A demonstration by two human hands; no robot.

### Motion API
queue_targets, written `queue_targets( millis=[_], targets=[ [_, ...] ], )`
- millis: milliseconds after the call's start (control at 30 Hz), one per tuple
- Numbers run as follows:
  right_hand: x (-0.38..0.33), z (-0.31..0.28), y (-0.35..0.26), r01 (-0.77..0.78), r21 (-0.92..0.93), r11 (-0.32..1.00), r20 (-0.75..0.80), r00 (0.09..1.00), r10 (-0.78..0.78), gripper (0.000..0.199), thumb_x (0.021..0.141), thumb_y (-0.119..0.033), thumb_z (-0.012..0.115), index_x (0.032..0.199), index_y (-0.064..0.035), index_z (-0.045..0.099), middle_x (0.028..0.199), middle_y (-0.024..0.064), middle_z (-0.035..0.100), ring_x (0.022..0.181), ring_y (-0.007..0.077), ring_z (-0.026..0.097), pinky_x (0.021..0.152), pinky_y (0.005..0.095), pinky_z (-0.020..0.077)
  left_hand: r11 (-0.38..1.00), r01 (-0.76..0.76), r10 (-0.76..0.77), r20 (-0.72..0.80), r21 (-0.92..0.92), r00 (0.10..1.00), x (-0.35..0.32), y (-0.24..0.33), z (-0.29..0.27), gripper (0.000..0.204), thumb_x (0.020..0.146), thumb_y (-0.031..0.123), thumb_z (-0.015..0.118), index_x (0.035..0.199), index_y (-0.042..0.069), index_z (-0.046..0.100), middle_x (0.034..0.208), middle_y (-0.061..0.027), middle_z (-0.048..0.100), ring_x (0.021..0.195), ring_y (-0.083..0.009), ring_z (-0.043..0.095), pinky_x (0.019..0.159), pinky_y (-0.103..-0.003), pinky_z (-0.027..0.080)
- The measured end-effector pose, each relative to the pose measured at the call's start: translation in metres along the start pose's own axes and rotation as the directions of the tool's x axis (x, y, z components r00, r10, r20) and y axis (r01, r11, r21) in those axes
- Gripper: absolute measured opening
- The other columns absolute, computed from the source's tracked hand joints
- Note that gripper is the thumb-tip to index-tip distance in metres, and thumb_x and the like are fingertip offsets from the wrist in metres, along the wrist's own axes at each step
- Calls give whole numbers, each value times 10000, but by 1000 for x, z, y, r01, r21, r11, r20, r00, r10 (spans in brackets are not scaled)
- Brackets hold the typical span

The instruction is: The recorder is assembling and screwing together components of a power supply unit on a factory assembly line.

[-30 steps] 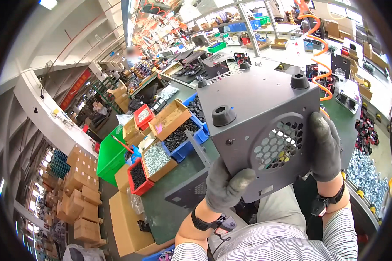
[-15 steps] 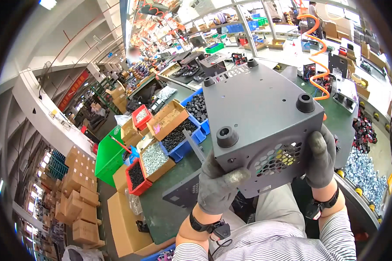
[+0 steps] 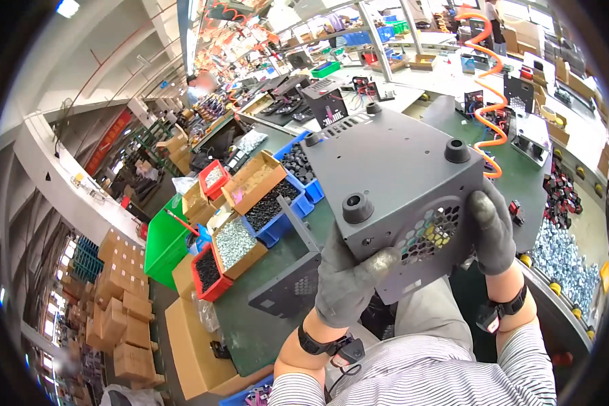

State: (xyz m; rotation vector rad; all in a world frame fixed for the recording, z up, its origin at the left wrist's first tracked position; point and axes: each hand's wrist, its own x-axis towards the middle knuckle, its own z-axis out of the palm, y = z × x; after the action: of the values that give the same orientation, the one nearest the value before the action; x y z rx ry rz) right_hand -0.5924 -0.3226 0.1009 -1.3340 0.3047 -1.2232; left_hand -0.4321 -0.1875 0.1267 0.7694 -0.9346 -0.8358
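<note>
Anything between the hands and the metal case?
Nothing visible besides the gray gloves: left hand is on the case's near left corner, right hand at its right edge. The orange hose hangs beyond, not between.

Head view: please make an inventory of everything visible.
Metal case: one, dark grey, between both hands
Rubber feet: four, black, on its upper face
Metal panel: one, dark grey, left of case
Bench top: one, green, below case
Red bins: two, red, bench's left
Blue bins: several, blue, left of case
Green bin: one, green, left of bench
Coiled hose: one, orange, right of case
Cartons: many, brown, left
Small pieces: many, silver, right
Distant clutter: uncountable, mixed, top
Left hand: one, grey-gloved, gripping case
Right hand: one, grey-gloved, gripping case
</note>
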Motion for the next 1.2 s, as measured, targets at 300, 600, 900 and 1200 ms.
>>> queue_targets(
  millis=[300, 600, 900, 1200],
  targets=[
    [-58, -51, 64, -517, 175, 838, 418, 810, 412, 792, 804, -571, 551, 1355, -48, 328, 1226, 133, 493, 1153, 260, 463, 934, 420, 398, 753, -409, 246, 356, 516, 902, -11, -33, -6, 603, 670, 89, 776, 1181, 1, 467, 1040, -80, 605, 921, -193, 607, 788, -300, 492],
    [-130, -66, -2, -178, 574, 799, 157, 982, 106, 649, 812, -412, 581, 1318, -62, 373, 1233, 110, 502, 1151, 259, 472, 928, 423, 424, 921, -373, 286, 846, -113, 449, 8, -81, 66, 498, 576, 6, 722, 1056, 60, 601, 1115, -127, 576, 988, -275, 585, 861, -377, 450],
    [-171, -194, -88, 617, 68, 784, -634, 633, -444, 460, 842, -213, 595, 1252, -60, 452, 1195, 89, 536, 1107, 241, 512, 900, 388, 469, 782, -574, 161, 811, 242, 562, 32, -114, 159, 428, 777, 158, 665, 1161, 44, 514, 1107, -162, 532, 996, -325, 541, 843, -387, 463],
    [-136, -323, -104, 264, -601, 755, -646, 397, -653, 299, 777, 20, 613, 1062, -61, 574, 1022, 62, 615, 893, 135, 582, 825, 257, 458, 681, -563, -111, 826, 467, 552, 78, -193, 132, 370, 752, 137, 670, 1098, 74, 555, 1098, -132, 556, 995, -317, 537, 822, -394, 474]
  ],
)
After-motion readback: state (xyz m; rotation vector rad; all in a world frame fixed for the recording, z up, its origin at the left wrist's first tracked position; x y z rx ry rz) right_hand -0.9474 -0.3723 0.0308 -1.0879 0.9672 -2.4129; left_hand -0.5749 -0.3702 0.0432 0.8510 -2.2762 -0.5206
